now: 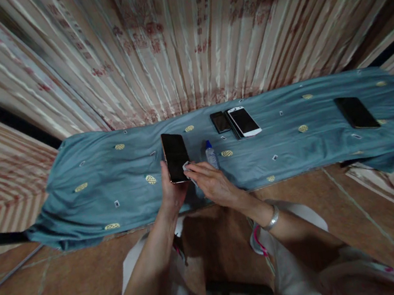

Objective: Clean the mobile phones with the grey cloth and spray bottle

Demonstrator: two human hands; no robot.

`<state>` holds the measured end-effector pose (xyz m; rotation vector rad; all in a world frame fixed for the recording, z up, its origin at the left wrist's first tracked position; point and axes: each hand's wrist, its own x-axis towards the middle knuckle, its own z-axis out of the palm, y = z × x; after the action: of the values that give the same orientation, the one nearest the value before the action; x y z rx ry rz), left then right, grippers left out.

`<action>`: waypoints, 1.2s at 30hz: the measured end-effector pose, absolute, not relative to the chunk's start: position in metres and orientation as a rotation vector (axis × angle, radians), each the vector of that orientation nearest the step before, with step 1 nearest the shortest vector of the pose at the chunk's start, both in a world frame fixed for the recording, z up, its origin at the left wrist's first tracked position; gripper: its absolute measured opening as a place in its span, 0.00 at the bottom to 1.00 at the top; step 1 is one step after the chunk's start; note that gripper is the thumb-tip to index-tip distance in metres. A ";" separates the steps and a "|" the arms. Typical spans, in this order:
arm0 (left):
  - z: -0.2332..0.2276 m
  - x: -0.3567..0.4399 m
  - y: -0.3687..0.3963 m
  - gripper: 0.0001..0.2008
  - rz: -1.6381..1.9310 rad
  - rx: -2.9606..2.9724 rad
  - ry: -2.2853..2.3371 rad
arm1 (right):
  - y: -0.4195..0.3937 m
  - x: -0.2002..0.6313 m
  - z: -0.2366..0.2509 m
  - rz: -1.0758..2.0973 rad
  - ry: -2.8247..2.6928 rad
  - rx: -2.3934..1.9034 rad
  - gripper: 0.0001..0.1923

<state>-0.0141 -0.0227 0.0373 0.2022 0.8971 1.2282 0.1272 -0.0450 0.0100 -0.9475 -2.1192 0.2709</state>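
My left hand (pixel 172 191) is closed around the lower part of a black smartphone (pixel 175 152), which is tilted up with its dark screen towards me. Pinched in the fingers of my right hand (pixel 212 181) is a small pale cloth (pixel 186 166), held against the screen's lower right corner. Just beyond my right hand, a clear bottle with a blue cap (pixel 211 154) is on the covered table; its lower end is partly hidden by that hand.
A blue-green cloth (pixel 135 166) with yellow prints covers the long table. Right of the bottle lie a small black phone (pixel 220 122) and a white phone (pixel 244 122) on top of another dark one. Far right is a black tablet-like device (pixel 356 112). Patterned curtains (pixel 171 45) hang behind.
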 end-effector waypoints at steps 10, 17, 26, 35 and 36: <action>0.043 -0.006 -0.033 0.20 1.198 0.196 0.842 | -0.034 0.136 0.007 0.288 -2.077 -1.024 0.24; 0.046 -0.003 -0.042 0.19 1.091 0.257 0.805 | -0.022 0.150 0.006 0.290 -2.027 -1.118 0.25; 0.035 -0.007 -0.052 0.18 0.921 0.339 0.858 | -0.002 0.166 -0.001 0.235 -1.889 -1.220 0.24; 0.033 -0.003 -0.056 0.25 0.842 0.341 0.753 | 0.004 0.164 0.002 0.272 -1.880 -1.227 0.25; 0.032 -0.004 -0.057 0.25 0.832 0.340 0.739 | 0.004 0.162 0.003 0.266 -1.883 -1.217 0.25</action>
<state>-0.0038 -0.0568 0.0316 0.3402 0.7390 0.8323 0.1624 0.0041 0.0026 -1.2167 -1.8830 0.2662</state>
